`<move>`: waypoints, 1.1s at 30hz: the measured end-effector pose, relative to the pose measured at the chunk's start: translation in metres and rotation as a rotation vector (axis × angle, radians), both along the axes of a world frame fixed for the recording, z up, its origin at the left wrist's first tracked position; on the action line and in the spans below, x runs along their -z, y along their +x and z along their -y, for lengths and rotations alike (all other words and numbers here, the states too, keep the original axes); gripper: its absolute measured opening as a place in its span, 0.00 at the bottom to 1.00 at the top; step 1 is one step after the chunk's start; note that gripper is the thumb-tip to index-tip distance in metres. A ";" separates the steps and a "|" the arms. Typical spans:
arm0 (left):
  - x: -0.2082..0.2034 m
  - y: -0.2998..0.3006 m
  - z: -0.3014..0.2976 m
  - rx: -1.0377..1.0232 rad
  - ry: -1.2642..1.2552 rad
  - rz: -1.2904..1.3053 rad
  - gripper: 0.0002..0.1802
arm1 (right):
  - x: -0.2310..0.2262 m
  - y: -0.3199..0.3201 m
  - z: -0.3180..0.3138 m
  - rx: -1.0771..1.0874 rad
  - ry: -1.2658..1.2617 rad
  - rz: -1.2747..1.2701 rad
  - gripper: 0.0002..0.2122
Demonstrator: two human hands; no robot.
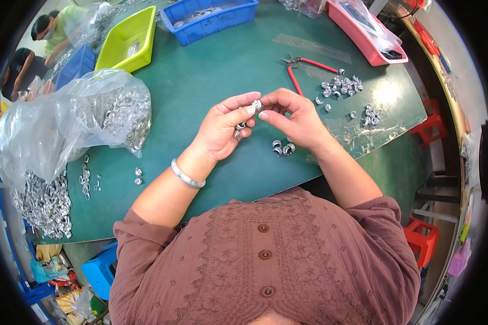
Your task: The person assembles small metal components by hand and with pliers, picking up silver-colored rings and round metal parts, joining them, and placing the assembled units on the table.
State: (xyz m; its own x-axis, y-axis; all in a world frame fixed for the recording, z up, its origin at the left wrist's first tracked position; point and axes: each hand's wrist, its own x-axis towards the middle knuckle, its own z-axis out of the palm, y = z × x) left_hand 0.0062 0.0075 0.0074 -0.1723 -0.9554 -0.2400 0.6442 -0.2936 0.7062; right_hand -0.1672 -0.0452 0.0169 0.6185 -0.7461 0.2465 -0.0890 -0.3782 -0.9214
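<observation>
My left hand (218,129), with a pale bangle (187,174) on its wrist, pinches a small silver ring-shaped metal piece (257,104) between thumb and forefinger. More small metal pieces (241,125) are tucked in its curled lower fingers. My right hand (295,116) is closed at the same ring piece, thumb and forefinger against its right side; whether it grips anything else is hidden. Just below the right hand, several similar silver ring pieces (288,148) lie on the green table (200,65). Larger groups of these pieces (348,85) lie farther right, beside red-handled pliers (294,76).
At left, a clear plastic bag (54,119) of metal links sits above a heap of chain parts (44,206). A green bin (126,46), a blue bin (211,24) and a pink bin (368,43) stand along the far side. Two people work at far left. Red stools (421,238) stand at right.
</observation>
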 end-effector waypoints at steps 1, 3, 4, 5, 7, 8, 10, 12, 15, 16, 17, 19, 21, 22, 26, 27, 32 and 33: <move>0.001 0.000 0.000 0.001 0.001 0.000 0.16 | 0.000 0.001 -0.001 0.024 0.000 0.000 0.08; 0.002 -0.001 -0.001 0.004 -0.042 0.041 0.16 | 0.000 0.004 -0.002 0.049 0.000 -0.001 0.07; 0.003 -0.001 -0.001 0.005 -0.041 0.040 0.16 | 0.002 0.005 -0.002 0.077 -0.019 0.025 0.06; 0.004 -0.001 -0.001 0.002 -0.064 0.053 0.16 | 0.003 0.005 -0.003 0.105 -0.039 0.051 0.05; 0.005 -0.002 -0.002 -0.003 -0.086 0.066 0.17 | 0.005 0.006 -0.004 0.117 -0.060 0.071 0.05; 0.004 -0.003 -0.002 -0.012 -0.098 0.099 0.17 | 0.006 0.006 -0.005 0.129 -0.082 0.092 0.04; 0.003 -0.006 -0.002 -0.020 -0.109 0.130 0.17 | 0.007 0.005 -0.004 0.129 -0.085 0.101 0.04; 0.002 -0.008 -0.002 -0.024 -0.134 0.101 0.18 | 0.009 0.004 -0.004 0.127 -0.089 0.112 0.04; -0.001 -0.007 -0.003 -0.063 -0.091 0.066 0.17 | 0.008 0.006 -0.002 0.095 -0.092 0.118 0.05; -0.001 -0.007 -0.004 -0.078 -0.094 0.070 0.17 | 0.005 0.008 -0.003 0.089 -0.127 0.087 0.05; 0.001 -0.010 -0.005 -0.066 -0.067 0.078 0.17 | 0.004 0.009 -0.004 0.079 -0.161 0.056 0.05; 0.001 -0.011 -0.006 -0.064 -0.048 0.104 0.13 | 0.006 0.009 -0.002 0.049 -0.234 0.053 0.06; 0.003 -0.015 -0.003 -0.042 0.031 0.071 0.10 | 0.005 0.005 -0.003 0.033 -0.245 0.065 0.06; 0.004 -0.014 -0.003 -0.038 0.066 -0.007 0.08 | 0.004 0.005 -0.003 0.033 -0.237 0.056 0.07; -0.003 0.000 -0.004 -0.031 0.137 -0.163 0.09 | 0.014 0.006 0.001 0.054 -0.230 0.121 0.07; -0.006 0.003 -0.005 -0.042 0.132 -0.161 0.09 | 0.017 0.004 0.001 0.084 -0.191 0.112 0.07; -0.026 0.015 -0.010 -0.053 0.062 -0.203 0.11 | 0.027 -0.002 0.005 0.120 -0.113 0.086 0.05; -0.025 0.018 -0.010 -0.055 0.062 -0.192 0.11 | 0.023 -0.002 0.004 0.118 -0.130 0.064 0.05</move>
